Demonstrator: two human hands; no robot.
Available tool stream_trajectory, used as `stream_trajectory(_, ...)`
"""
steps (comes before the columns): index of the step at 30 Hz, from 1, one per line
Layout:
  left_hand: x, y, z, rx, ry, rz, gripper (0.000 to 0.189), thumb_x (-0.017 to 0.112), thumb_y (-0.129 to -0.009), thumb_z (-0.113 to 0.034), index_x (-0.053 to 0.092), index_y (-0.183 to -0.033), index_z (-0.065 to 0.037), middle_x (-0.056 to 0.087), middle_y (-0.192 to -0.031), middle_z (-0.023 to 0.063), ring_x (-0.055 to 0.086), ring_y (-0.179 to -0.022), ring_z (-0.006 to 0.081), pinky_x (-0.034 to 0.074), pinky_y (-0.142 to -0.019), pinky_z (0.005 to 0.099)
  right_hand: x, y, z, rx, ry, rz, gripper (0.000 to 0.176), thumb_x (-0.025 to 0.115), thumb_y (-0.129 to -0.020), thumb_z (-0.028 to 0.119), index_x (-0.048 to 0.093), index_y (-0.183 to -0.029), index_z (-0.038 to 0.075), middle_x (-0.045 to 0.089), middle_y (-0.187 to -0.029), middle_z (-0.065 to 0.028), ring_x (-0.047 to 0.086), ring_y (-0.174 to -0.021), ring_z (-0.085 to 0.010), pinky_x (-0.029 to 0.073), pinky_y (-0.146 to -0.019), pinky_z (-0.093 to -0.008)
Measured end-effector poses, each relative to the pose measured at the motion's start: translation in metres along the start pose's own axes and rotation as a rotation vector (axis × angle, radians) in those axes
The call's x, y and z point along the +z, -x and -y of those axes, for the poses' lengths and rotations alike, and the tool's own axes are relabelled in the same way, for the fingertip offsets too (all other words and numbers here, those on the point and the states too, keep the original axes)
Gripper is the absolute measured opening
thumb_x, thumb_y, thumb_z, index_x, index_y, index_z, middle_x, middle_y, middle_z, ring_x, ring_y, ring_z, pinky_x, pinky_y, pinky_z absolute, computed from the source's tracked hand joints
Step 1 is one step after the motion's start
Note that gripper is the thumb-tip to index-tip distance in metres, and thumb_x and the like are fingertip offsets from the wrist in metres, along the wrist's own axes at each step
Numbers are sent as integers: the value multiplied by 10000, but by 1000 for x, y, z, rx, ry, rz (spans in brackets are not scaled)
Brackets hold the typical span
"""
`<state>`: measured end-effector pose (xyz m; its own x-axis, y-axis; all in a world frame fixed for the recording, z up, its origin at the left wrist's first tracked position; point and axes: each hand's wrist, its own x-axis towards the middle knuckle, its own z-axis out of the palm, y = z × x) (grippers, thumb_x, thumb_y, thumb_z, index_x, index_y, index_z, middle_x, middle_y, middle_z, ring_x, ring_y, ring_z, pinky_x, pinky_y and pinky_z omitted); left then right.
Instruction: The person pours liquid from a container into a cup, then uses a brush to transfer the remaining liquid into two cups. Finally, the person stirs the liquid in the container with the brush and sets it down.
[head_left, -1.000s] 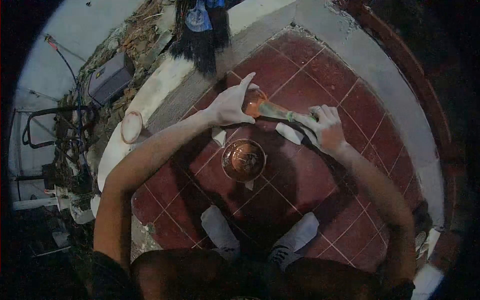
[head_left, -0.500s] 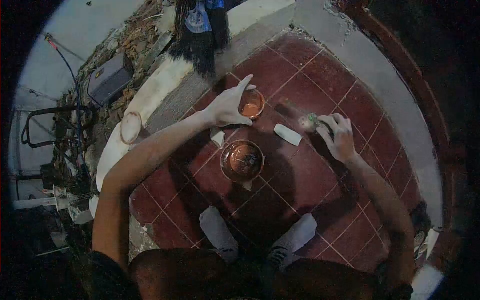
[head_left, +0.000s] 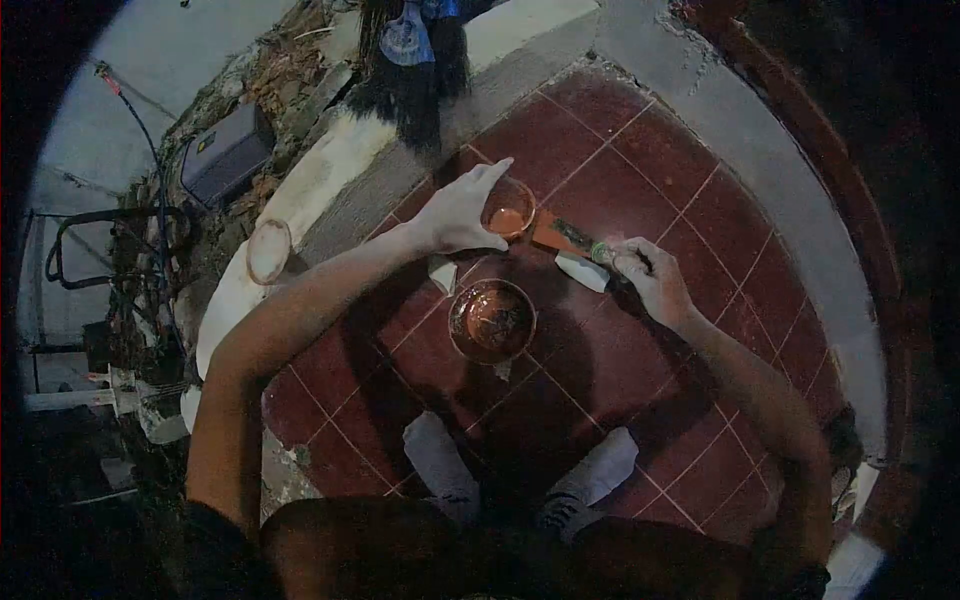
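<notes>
My left hand point(head_left: 465, 213) is curved around the left side of a small orange-brown bowl point(head_left: 511, 218), thumb and fingers on its rim. In my right hand point(head_left: 652, 280) is the handle of a flat brush-like tool point(head_left: 568, 236) with an orange-brown end, which points left at the bowl. Just below the tool lies a white piece point(head_left: 582, 271) on the red tiles. Another white piece point(head_left: 443, 275) lies below my left hand. Nearer my feet stands a round, glossy brown pot point(head_left: 492, 321).
White-socked feet point(head_left: 441, 462) rest on the tiled floor point(head_left: 690, 215). A pale curb point(head_left: 335, 165) runs along the left, with an oval lid-like piece point(head_left: 269, 251) on it. Black bristles point(head_left: 408, 95) hang at the top. A grey box point(head_left: 227, 152) sits on rubble.
The tool in my right hand has swung left, and its flat end is now beside the bowl. My right hand has moved slightly left and down. My left hand stays at the bowl.
</notes>
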<state>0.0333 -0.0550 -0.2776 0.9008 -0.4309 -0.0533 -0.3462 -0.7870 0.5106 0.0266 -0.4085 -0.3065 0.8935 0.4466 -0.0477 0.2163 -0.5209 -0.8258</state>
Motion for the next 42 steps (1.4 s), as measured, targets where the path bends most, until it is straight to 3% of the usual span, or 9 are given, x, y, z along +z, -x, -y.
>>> stream_trajectory(6, -4, 5, -9, -122, -13, 27, 1219, 869, -657, -472, 159, -1570, -85, 363, -1491, 233, 416, -1340, 424, 379, -1106, 484, 8, 2, -2, 19, -61, 48, 205, 636, -947, 203, 665, -1083, 52, 679, -897, -89, 645, -830, -181, 508, -780, -336)
stream_trajectory(11, 1, 6, 7, 36, -55, -41, 1149, 831, -695, -461, 182, -1564, -81, 383, -1487, 214, 444, -1320, 409, 390, -1094, 484, 19, -1, -21, 87, -159, 61, 228, 641, -947, 217, 669, -1101, 51, 662, -981, -94, 622, -912, -168, 487, -824, -327)
stream_trajectory(18, -1, 13, 12, 33, -16, -49, 1046, 779, -741, -382, 204, -1560, -79, 433, -1453, 209, 475, -1294, 399, 408, -1083, 469, 17, -5, -10, 142, -159, 114, 233, 626, -959, 225, 673, -1104, 48, 612, -1002, -89, 589, -933, -173, 471, -856, -322)
stream_trajectory(23, -1, 14, 17, 49, 1, -57, 1029, 769, -746, -363, 207, -1560, -80, 424, -1466, 207, 472, -1296, 398, 397, -1093, 460, 22, -5, -25, 28, -195, 105, 233, 623, -958, 215, 674, -1096, 34, 630, -1001, -85, 586, -919, -164, 467, -835, -315)
stream_trajectory(26, -1, 14, 17, 43, 2, -61, 1024, 768, -749, -360, 212, -1557, -68, 432, -1461, 210, 470, -1299, 397, 391, -1099, 458, 11, -3, 8, 128, -267, 177, 212, 623, -949, 193, 682, -1074, 32, 635, -961, -70, 591, -893, -166, 467, -826, -319)
stream_trajectory(42, -4, 14, 10, -21, 53, -63, 1030, 765, -768, -491, 253, -1538, -36, 452, -1442, 214, 480, -1302, 383, 383, -1105, 452, -4, -7, 12, 115, -278, 157, 189, 619, -951, 169, 690, -1045, 22, 664, -898, -32, 590, -819, -116, 469, -762, -292)
